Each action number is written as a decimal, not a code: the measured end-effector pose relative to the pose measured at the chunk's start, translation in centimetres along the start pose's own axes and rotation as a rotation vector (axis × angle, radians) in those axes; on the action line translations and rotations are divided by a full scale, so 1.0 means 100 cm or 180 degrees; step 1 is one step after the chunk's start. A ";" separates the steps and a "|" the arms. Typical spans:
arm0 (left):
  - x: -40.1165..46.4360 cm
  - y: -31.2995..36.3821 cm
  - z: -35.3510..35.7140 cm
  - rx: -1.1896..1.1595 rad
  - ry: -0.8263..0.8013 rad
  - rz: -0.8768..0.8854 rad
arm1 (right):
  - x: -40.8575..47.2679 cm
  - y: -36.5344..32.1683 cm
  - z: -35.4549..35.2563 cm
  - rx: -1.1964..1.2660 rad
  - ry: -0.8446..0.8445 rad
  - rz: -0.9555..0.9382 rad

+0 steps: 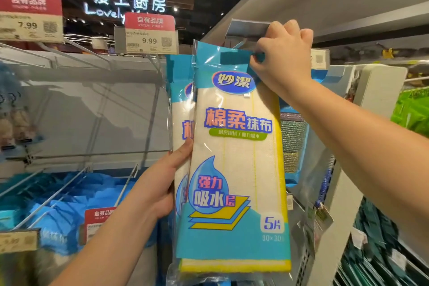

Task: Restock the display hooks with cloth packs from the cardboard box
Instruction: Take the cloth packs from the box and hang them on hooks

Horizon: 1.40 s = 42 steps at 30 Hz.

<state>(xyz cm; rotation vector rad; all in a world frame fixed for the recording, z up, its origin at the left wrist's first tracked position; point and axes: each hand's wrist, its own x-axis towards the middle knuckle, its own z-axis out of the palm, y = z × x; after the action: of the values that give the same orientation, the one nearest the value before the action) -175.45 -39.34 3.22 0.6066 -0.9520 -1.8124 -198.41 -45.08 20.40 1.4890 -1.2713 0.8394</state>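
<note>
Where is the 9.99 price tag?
In the head view, the 9.99 tag hangs upper centre-left, just left of the top of the cloth pack, under the glowing sign.

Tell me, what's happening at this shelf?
A person is hanging a cloth pack on a display hook in a shop. The right hand pinches the pack's top edge up by the hook, under a grey tag holder. The left hand steadies the pack's lower side. Another pack already hangs just behind it.
</note>
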 end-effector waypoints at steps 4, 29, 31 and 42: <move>-0.001 0.003 0.004 -0.0012 -0.0001 -0.0040 | 0.003 -0.001 0.000 -0.0022 -0.0026 0.0091; 0.026 0.023 0.008 -0.0033 0.0613 -0.0156 | 0.005 -0.015 0.029 -0.0484 -0.0293 0.0412; 0.030 0.024 0.009 0.0016 0.0621 -0.0116 | 0.006 -0.018 0.031 -0.0520 -0.0334 0.0479; 0.030 0.012 -0.018 0.0579 0.0509 0.0136 | 0.001 -0.016 0.021 -0.0589 -0.0585 0.0443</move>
<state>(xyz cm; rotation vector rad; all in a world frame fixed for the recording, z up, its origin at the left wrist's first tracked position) -174.69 -42.96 3.15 0.8253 -1.0193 -1.6243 -196.98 -47.11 19.50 1.3650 -1.5602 0.6646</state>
